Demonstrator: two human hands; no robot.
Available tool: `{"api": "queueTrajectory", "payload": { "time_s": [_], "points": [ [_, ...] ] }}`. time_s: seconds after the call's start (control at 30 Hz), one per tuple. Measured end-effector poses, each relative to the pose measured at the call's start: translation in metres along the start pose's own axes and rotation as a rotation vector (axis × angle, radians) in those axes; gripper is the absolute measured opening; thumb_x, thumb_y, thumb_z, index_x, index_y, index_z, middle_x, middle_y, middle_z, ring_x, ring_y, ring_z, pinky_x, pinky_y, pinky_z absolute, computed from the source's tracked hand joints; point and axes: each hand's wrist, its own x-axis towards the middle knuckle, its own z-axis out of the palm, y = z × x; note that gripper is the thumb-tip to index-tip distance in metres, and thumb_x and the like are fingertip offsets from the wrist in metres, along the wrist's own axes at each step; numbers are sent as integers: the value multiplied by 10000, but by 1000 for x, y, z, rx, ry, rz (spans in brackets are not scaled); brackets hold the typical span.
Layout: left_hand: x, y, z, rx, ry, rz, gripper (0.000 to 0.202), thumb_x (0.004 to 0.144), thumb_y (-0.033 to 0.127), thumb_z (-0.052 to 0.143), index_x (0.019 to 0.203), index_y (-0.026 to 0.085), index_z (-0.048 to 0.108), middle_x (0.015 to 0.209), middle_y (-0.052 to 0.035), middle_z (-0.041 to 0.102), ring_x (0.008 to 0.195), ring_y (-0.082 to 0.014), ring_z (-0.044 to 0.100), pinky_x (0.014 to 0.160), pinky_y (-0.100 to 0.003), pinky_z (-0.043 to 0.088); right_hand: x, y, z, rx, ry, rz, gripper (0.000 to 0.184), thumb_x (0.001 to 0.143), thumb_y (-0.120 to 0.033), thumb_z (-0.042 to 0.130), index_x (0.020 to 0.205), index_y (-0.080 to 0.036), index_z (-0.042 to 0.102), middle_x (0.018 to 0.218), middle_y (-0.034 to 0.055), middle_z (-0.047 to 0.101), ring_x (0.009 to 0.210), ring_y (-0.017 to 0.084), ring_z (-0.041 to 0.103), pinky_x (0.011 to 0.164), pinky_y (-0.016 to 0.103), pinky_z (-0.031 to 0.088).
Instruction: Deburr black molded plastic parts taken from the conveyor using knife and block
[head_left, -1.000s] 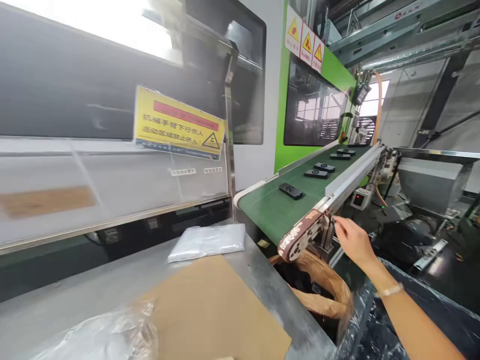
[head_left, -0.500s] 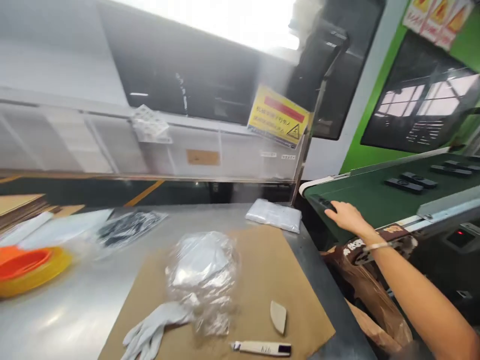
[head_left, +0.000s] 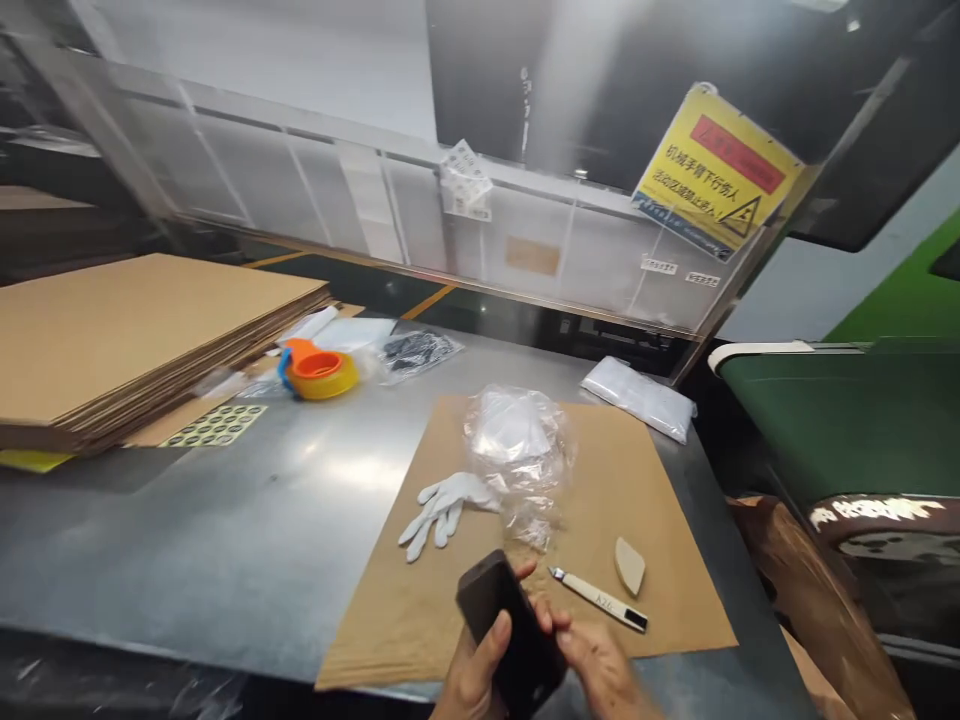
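While the left hand (head_left: 469,675) grips it with the thumb across its face, the black part (head_left: 514,645) is held up over the near edge of a brown cardboard sheet (head_left: 397,630) on the metal worktop (head_left: 247,540). It is a long, narrow block, roughly rectangular, with straight long sides and softly rounded corners. Its broad face is smooth and almost uniformly dark, with a faint sheen; the far end catches more light and looks dark grey. A small mark shows low on the face, too blurred to make out. The part is tilted, its far end leaning to the left and its near end close to the bottom of the view. The right hand (head_left: 600,665) has its fingers bent at the part's right edge; whether they pinch it, I cannot tell. Just beyond lie a white glove (head_left: 446,508) and a crumpled clear bag (head_left: 517,435), with a pale-handled cutter (head_left: 604,602) to the right, beside a beige wedge-shaped piece (head_left: 629,567).
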Motion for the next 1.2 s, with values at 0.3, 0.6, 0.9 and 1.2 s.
{"api": "queueTrajectory", "payload": {
  "time_s": [0.3,0.6,0.9,1.2],
  "points": [
    [-13,6,-25,502,45,120,459,759,478,586,1073,143,573,730,-33,574,666,-160,547,667,-320,444,42,3,-103,-855,518,-51,324,663,-346,629,932,-168,657,930,144,583,1021,338,468,888,479,340],
    [-19,18,-34,1102,-84,287,299,787,194,527,1076,169,599,838,-65,631,803,-196,592,753,-315,479,-6,-58,-10,-816,23,-505,444,861,-286,494,1302,-242,464,1145,98,517,1024,222,505,870,321,416],
    [-26,22,-34,1200,-266,242,91,758,179,514,795,168,596,701,-28,489,660,-164,498,595,-262,389,-14,-71,26,-870,-149,-700,397,847,-212,487,1243,-202,516,955,87,525,863,199,493,824,393,428],
    [-27,14,-23,647,-93,-38,266,818,408,524,838,172,644,737,-43,610,707,-189,548,688,-286,416,-16,-46,37,-446,-20,-635,385,894,-322,465,1278,-298,494,985,66,483,890,183,521,757,333,488]
  ]
}}
